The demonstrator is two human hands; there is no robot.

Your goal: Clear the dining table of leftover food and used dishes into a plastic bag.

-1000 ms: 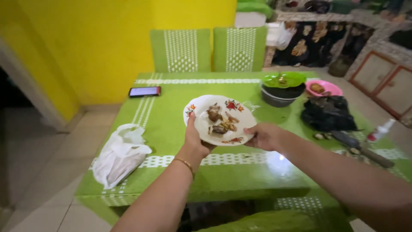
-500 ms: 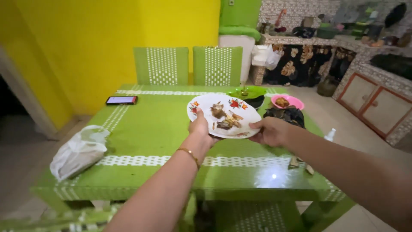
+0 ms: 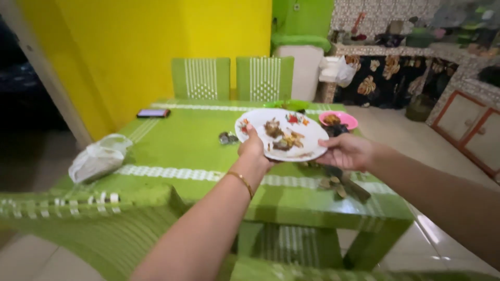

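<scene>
Above the green table [image 3: 177,151], left hand [image 3: 253,151] and right hand [image 3: 348,152] grip a plate [image 3: 312,136], apparently level.

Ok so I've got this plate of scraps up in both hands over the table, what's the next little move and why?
Probably keep the plate level and carry it away from the table. The left hand and right hand grip opposite rims, it hangs clear above the green top, and loose food scraps could slide if it tilts.
</scene>
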